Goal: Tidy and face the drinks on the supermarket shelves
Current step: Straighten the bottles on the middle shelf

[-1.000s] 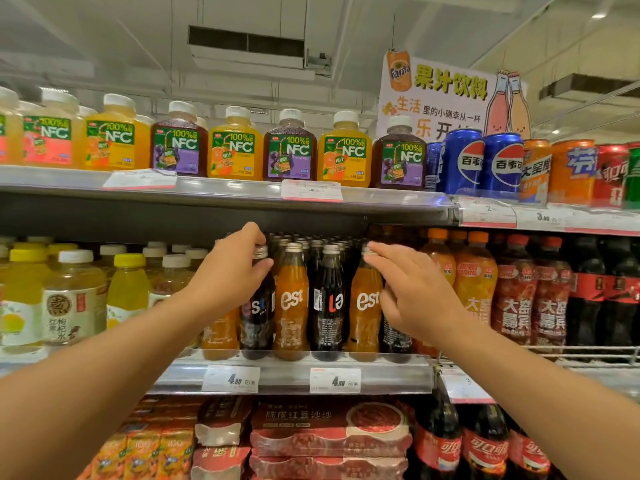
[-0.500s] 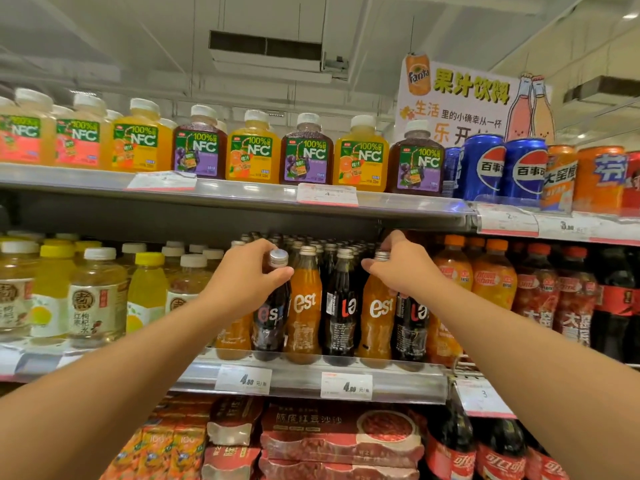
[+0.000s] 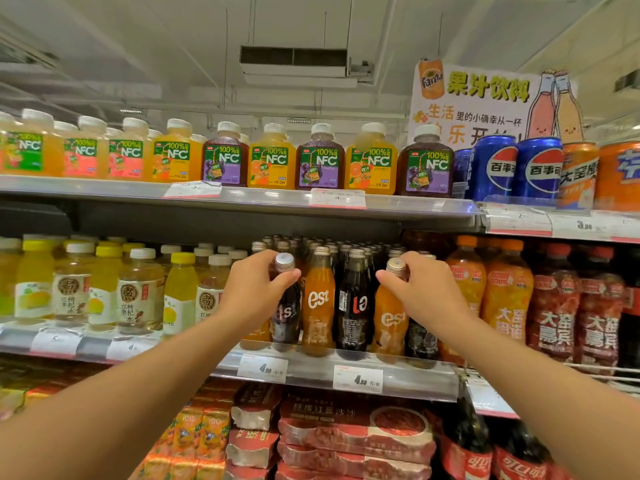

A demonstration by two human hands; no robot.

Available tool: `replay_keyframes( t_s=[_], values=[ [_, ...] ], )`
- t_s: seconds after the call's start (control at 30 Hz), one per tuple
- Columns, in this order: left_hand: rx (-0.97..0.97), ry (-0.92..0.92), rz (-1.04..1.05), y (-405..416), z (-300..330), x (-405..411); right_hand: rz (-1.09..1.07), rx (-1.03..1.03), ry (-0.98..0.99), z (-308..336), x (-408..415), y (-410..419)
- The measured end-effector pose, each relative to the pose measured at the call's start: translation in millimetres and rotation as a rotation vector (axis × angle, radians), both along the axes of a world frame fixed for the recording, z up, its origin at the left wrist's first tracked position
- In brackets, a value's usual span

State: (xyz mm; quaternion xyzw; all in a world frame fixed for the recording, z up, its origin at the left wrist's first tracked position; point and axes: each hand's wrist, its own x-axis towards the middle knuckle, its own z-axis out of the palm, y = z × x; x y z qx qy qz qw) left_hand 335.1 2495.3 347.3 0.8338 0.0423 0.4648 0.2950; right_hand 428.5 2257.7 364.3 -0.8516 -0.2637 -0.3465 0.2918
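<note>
On the middle shelf (image 3: 332, 370) stand est glass bottles in a front row, orange and dark cola by turns. My left hand (image 3: 254, 289) grips the neck of a dark cola bottle (image 3: 286, 317) just under its silver cap. My right hand (image 3: 424, 289) grips the neck of an orange est bottle (image 3: 389, 323) at its cap. Between them stand an orange bottle (image 3: 318, 303) with its est logo facing out and a dark bottle (image 3: 356, 303) with its label turned sideways. Behind my right wrist another dark bottle (image 3: 420, 341) shows partly.
NFC juice bottles (image 3: 273, 157) and blue Pepsi cans (image 3: 498, 168) line the top shelf. Yellow and clear tea bottles (image 3: 138, 292) stand left of the est row, orange and red soda bottles (image 3: 509, 292) right. Packaged goods (image 3: 356, 431) fill the shelf below. Price tags (image 3: 358, 379) hang on the shelf edge.
My right hand has closed on the cap of the orange bottle after reaching in with loose fingers. My left hand keeps its hold on the dark bottle's neck. The view has shifted slightly left and upward.
</note>
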Motion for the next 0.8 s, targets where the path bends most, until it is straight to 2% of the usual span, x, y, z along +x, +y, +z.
replay_keyframes(
  t_s=[0.13, 0.27, 0.47, 0.8],
  values=[
    [-0.081, -0.124, -0.031, 9.1, 12.9, -24.9, 0.037, -0.013, -0.194, 20.5, -27.0, 2.3],
    [-0.136, -0.088, -0.107, 37.9, 25.9, -51.6, 0.109, -0.043, -0.282, 47.2, -62.7, 27.1],
    [-0.136, 0.063, -0.164, 84.2, 6.3, -83.0, 0.197, 0.03, -0.229, 53.5, -87.1, 102.2],
    [-0.179, 0.137, -0.221, 144.4, -22.7, -98.2, 0.068, 0.014, -0.063, 22.0, -55.8, 180.5]
  ],
)
